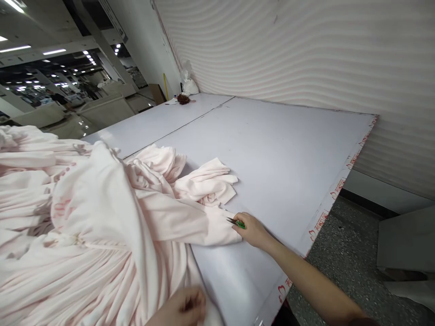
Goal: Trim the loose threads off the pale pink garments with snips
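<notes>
My right hand [252,230] is closed around small thread snips [237,222] with a green handle. Their dark, pointed blades aim left over the end of a pale pink garment's sleeve [204,224], and my fingers are against the fabric there. Low in the view, my left hand [186,304] is slightly blurred, its fingers curled in with nothing visible in them. It is beside the draped pale pink cloth [112,280]. Another crumpled sleeve end [210,181] lies just beyond the first one. A reddish print [63,209] shows on the fabric at left.
A large heap of the same pale fabric [23,181] fills the left side. The white table [272,149] has a taped edge with red lettering at right. A white plastic bag [189,86] and a brown tangled bundle [183,98] sit at its far end, near a wavy sheeted wall [288,54].
</notes>
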The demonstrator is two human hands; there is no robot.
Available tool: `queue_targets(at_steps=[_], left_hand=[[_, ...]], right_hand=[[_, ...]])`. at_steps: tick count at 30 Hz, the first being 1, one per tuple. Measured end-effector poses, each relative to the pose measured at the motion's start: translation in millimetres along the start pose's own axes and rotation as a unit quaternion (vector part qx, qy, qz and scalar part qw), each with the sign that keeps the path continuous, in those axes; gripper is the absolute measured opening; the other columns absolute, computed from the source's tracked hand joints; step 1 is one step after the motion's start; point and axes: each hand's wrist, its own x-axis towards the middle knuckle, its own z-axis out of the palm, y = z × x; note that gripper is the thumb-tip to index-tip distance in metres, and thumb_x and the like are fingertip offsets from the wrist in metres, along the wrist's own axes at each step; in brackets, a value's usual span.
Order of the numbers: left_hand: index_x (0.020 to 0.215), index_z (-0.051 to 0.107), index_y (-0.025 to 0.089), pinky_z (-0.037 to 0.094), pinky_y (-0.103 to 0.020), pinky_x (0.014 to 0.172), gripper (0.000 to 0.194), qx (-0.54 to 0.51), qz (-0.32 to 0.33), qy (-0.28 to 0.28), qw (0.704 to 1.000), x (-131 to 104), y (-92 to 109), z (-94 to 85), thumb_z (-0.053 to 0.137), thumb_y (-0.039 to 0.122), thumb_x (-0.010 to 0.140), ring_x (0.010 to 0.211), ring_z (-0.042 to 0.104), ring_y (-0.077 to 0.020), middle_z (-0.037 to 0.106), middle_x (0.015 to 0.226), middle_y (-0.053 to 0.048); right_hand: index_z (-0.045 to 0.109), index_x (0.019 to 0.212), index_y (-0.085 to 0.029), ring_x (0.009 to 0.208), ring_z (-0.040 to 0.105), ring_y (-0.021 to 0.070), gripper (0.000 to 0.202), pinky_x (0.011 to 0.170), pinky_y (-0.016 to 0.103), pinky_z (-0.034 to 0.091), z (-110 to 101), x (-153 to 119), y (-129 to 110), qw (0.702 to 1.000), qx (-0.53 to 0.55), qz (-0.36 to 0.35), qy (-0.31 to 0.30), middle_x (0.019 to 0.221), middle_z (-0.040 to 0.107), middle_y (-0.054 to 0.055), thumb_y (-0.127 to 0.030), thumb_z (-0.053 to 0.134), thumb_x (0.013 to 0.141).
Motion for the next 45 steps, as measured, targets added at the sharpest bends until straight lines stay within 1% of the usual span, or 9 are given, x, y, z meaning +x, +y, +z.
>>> queue_targets(at_steps=[4,6,9,12,19,25,29,37,45], left_hand=[[0.107,0.057,0.021,0.047,-0.029,0.063,0.031,0.058,0.191,0.269,0.942,71.8,78.5,-2.8,0.054,0.040,0.083,0.070,0.062,-0.0181,0.064,0.088,-0.006],[0.113,0.058,0.021,0.046,-0.030,0.067,0.040,0.141,0.231,0.283,0.920,105.1,106.2,-5.7,0.059,0.032,0.074,0.066,0.059,-0.0166,0.063,0.092,-0.005],[0.094,0.062,0.022,0.040,-0.027,0.060,0.029,0.188,0.205,0.211,0.937,134.4,121.9,-10.5,0.062,0.023,0.065,0.052,0.050,-0.0159,0.054,0.060,0.004],[0.082,0.056,0.023,0.038,-0.027,0.060,0.010,0.172,0.221,0.211,0.937,135.7,113.1,-10.5,0.052,0.024,0.073,0.054,0.050,-0.0163,0.052,0.057,0.004],[0.085,0.055,0.024,0.044,-0.028,0.058,0.012,0.078,0.258,0.323,0.907,98.3,50.4,16.6,0.053,0.030,0.075,0.066,0.054,-0.0190,0.058,0.077,-0.002],[0.079,0.053,0.024,0.046,-0.030,0.067,0.009,0.004,0.255,0.433,0.864,81.9,11.1,49.3,0.056,0.026,0.070,0.072,0.057,-0.0203,0.058,0.074,-0.002],[0.074,0.049,0.026,0.044,-0.029,0.065,0.006,0.006,0.249,0.449,0.858,69.7,14.2,61.2,0.055,0.027,0.073,0.067,0.054,-0.0188,0.054,0.068,0.001],[0.098,0.064,0.026,0.041,-0.029,0.056,0.023,0.145,0.161,0.335,0.917,37.4,46.1,53.6,0.057,0.039,0.080,0.055,0.054,-0.0189,0.056,0.063,0.001],[0.095,0.054,0.023,0.039,-0.026,0.050,0.016,0.058,0.214,0.366,0.904,68.4,64.7,50.8,0.051,0.035,0.085,0.054,0.050,-0.0151,0.056,0.070,0.001]], right_hand=[[0.065,0.090,-0.019,0.082,0.058,0.0172,0.010,0.074,0.028,0.044,-0.3,-7.6,3.1,0.999,0.037,-0.002,0.005,0.090,0.061,0.002,-0.019,0.058,0.082],[0.065,0.089,-0.019,0.083,0.059,0.0175,0.011,0.075,0.029,0.045,-0.8,-11.3,4.1,0.998,0.058,0.003,0.016,0.090,0.061,0.002,-0.019,0.056,0.082],[0.066,0.089,-0.019,0.087,0.059,0.0198,0.013,0.078,0.032,0.045,-2.3,-15.3,6.5,0.994,0.091,0.018,0.055,0.093,0.062,0.005,-0.022,0.054,0.083],[0.064,0.091,-0.019,0.091,0.059,0.0212,0.016,0.080,0.034,0.045,-3.0,-18.7,12.6,0.983,0.171,0.027,0.062,0.097,0.064,0.005,-0.030,0.053,0.086],[0.058,0.096,-0.021,0.088,0.059,0.0198,0.029,0.079,0.032,0.044,-1.1,-32.8,13.5,0.951,0.288,0.091,0.071,0.093,0.066,0.003,-0.046,0.046,0.091],[0.059,0.089,-0.020,0.080,0.056,0.0167,0.013,0.070,0.027,0.041,10.6,-38.3,-0.8,0.975,0.204,0.080,0.032,0.089,0.063,0.000,-0.026,0.060,0.077],[0.059,0.083,-0.019,0.070,0.053,0.0139,0.013,0.063,0.023,0.039,19.8,-32.0,-3.4,0.979,0.191,0.066,0.007,0.073,0.057,-0.003,-0.012,0.052,0.075],[0.054,0.085,-0.021,0.080,0.054,0.0167,0.018,0.071,0.027,0.040,16.8,-48.2,-15.3,0.993,0.088,-0.068,0.037,0.084,0.058,0.000,-0.006,0.048,0.076],[0.055,0.086,-0.021,0.082,0.056,0.0163,0.009,0.073,0.027,0.042,17.4,-55.9,-26.3,0.987,0.143,-0.059,0.047,0.088,0.057,0.001,-0.016,0.060,0.082]])
